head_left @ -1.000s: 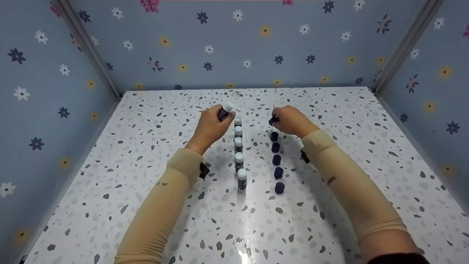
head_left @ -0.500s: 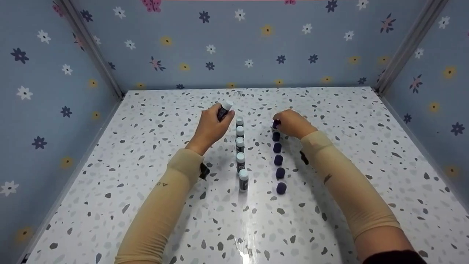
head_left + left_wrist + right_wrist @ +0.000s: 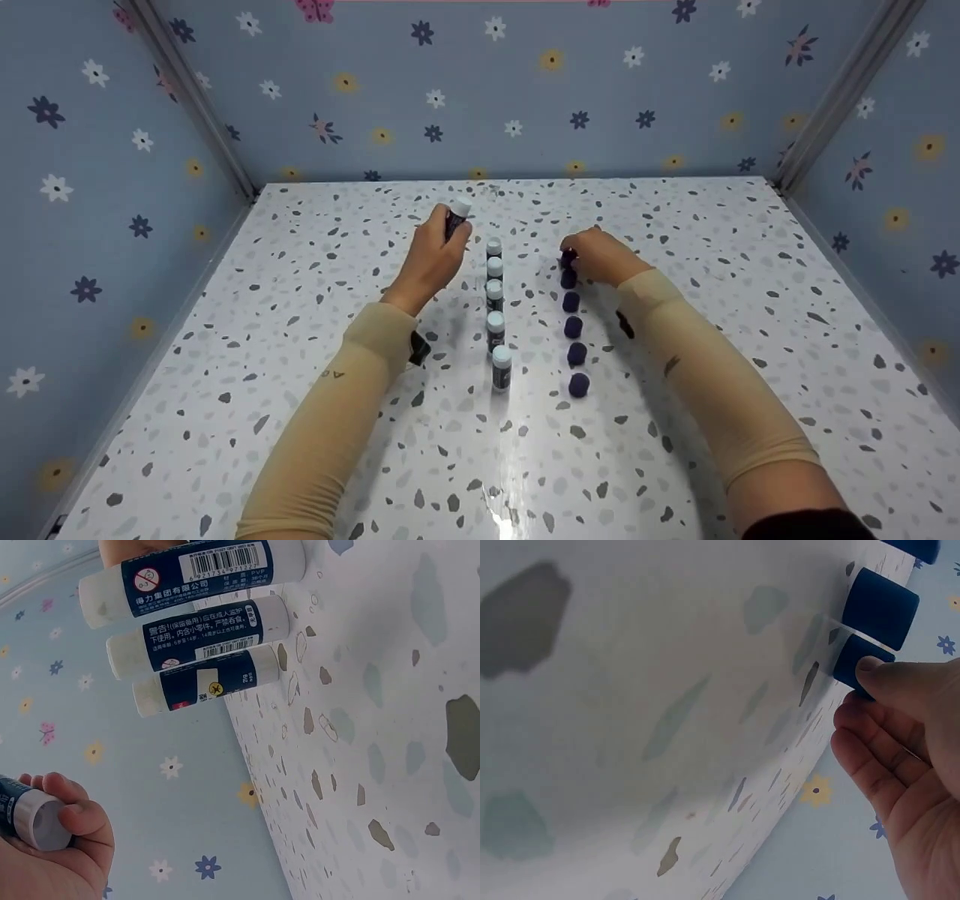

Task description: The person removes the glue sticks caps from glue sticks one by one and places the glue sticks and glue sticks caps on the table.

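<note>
My left hand (image 3: 433,251) holds a glue stick (image 3: 456,217) with its pale end pointing up, raised beside the far end of a row. In that row, several uncapped glue sticks (image 3: 502,369) with white tops and dark blue labels stand upright on the table. My right hand (image 3: 601,256) pinches a dark blue cap (image 3: 847,664) between thumb and fingers, low at the tabletop. That cap is at the far end of a second row, close behind several matching caps (image 3: 573,328). In the left wrist view, fingers curl round the held glue stick (image 3: 15,810).
The white speckled table (image 3: 337,450) is bounded by a flowered blue back wall (image 3: 510,90) and side walls. The two rows run front to back with a strip of tabletop between them.
My right hand has lowered the cap and drawn it slightly nearer, onto the far end of the cap row. The left hand has lifted slightly away from the glue stick row.
</note>
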Demonstrator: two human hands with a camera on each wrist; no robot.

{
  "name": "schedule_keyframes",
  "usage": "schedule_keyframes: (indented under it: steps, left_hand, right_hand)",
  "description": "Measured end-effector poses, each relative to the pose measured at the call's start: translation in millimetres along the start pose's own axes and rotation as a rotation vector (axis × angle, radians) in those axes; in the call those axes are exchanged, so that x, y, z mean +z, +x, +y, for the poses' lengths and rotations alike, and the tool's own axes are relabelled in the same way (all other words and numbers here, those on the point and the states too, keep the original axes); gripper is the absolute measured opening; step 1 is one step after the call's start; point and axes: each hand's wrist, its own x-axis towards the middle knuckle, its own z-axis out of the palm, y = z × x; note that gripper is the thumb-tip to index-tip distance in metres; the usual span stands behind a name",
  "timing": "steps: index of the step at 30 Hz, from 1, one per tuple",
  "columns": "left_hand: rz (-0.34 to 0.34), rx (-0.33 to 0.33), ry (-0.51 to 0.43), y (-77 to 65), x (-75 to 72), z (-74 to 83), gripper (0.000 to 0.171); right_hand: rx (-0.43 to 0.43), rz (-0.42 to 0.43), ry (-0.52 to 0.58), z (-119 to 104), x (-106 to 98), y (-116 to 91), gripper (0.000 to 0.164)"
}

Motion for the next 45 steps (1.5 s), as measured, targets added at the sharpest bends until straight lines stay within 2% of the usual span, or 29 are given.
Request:
schedule_keyframes:
  steps: [8,19,25,34,45]
  left_hand:
    - [-0.006,-0.024,-0.031,4.9,-0.6,-0.6,0.029]
    - [-0.003,-0.014,0.009,17.5,-0.4,-0.5,0.037]
    - [-0.027,-0.031,0.018,22.8,-2.2,-4.1,0.041]
    - [-0.07,-0.039,0.004,28.6,-3.0,-14.2,0.042]
    - [-0.051,-0.093,0.001,39.8,-0.7,-23.9,0.038]
  right_hand:
    - [-0.042,0.023,-0.011,3.1,-0.9,-2.0,0.036]
    - [0.038,-0.022,-0.008,3.0,-2.7,-0.2,0.047]
    - [0.053,-0.006,-0.014,-0.1,-9.2,-4.5,0.048]
    - [-0.017,0.056,-0.043,-5.3,-17.3,-14.8,0.044]
    - [-0.101,0.128,-0.064,-12.3,-23.8,-24.1,0.039]
